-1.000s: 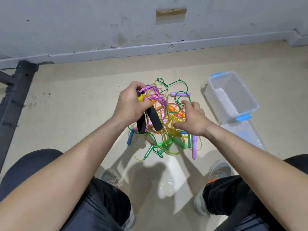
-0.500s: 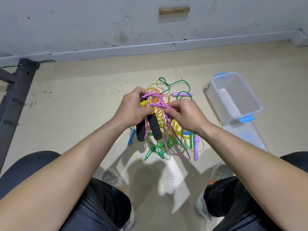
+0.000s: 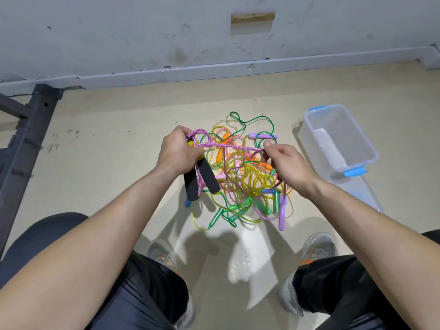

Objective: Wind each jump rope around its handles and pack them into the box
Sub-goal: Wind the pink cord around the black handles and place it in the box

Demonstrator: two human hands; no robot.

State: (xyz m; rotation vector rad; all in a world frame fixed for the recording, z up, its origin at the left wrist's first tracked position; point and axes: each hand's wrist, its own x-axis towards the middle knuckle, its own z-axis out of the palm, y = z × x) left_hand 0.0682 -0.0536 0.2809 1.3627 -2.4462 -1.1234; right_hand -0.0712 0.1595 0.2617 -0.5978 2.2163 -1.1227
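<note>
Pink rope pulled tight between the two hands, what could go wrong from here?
1. The pink rope appears to hang from the right hand down into the tangled pile; pulling may snag it and drag other ropes along.
2. The black handles splay apart below the left hand, so wraps could sit loose and slide off.

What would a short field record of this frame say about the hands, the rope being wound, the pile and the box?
left hand: grips two black handles together
right hand: pinches the pink rope, stretched taut between the hands
pile: tangled coloured ropes on the floor, under the hands
box: open, right of pile, no rope inside
lid: on the floor beside box
</note>
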